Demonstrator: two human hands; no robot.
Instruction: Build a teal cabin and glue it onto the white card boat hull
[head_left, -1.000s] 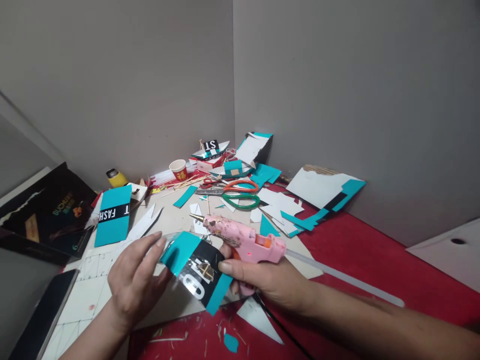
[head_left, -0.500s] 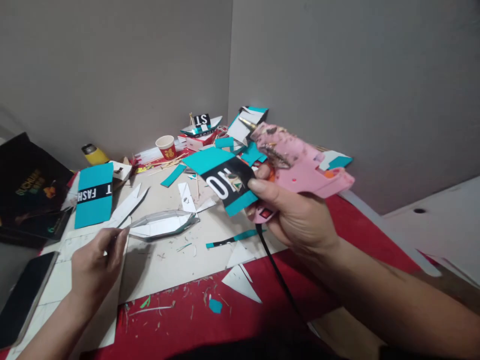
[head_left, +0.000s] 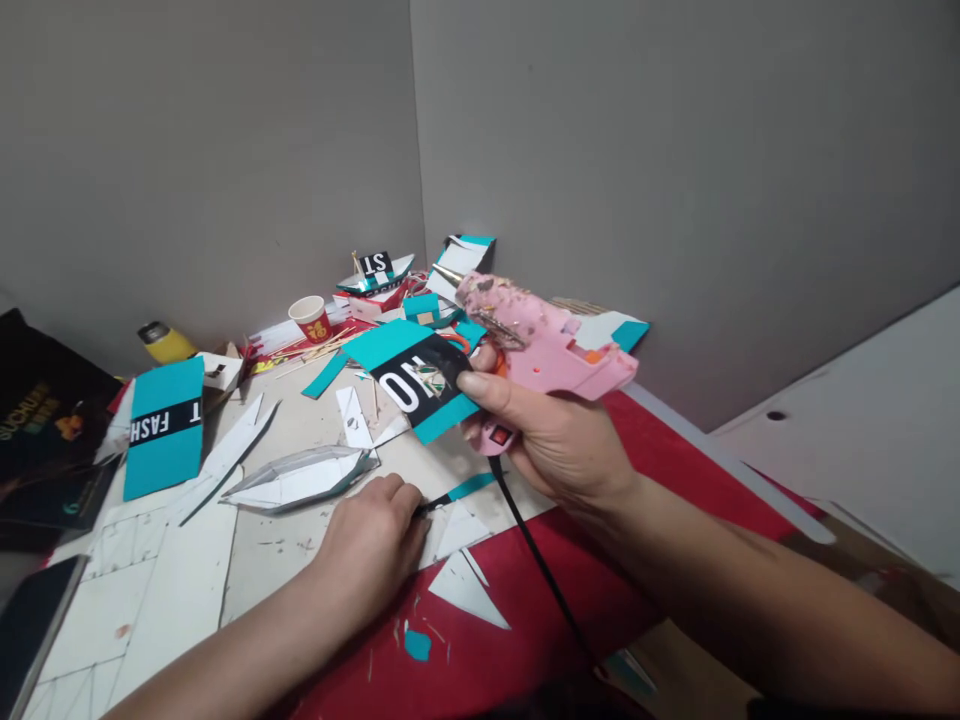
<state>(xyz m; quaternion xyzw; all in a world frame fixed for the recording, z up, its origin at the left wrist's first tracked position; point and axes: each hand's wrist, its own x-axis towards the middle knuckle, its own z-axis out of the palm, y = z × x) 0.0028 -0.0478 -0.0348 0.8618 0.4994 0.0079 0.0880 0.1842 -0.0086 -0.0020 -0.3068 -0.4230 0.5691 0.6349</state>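
A pink hot glue gun (head_left: pixel 536 345), crusted with dried glue, is held up by my right hand (head_left: pixel 559 430). The same hand pinches a teal and black card piece (head_left: pixel 411 378) with white letters between thumb and fingers. Low on the table, my left hand (head_left: pixel 379 530) is closed at the end of a narrow teal and black card strip (head_left: pixel 471 487); its fingertips are hidden, so I cannot tell whether it grips the strip. Left of that hand lies a grey-white paper boat hull (head_left: pixel 304 480).
Behind stand a paper cup (head_left: pixel 310 318), a small finished boat (head_left: pixel 375 272) and a yellow bottle (head_left: pixel 166 342). A teal card (head_left: pixel 165 430) and white strips lie left. White triangular scraps (head_left: pixel 469 590) rest near the front. The glue gun's black cord (head_left: pixel 536 555) runs down across the red cloth (head_left: pixel 360 660).
My left hand has moved right, from beside the hull's left tip to the teal and black strip. The view has shifted; my right hand still holds the glue gun and card.
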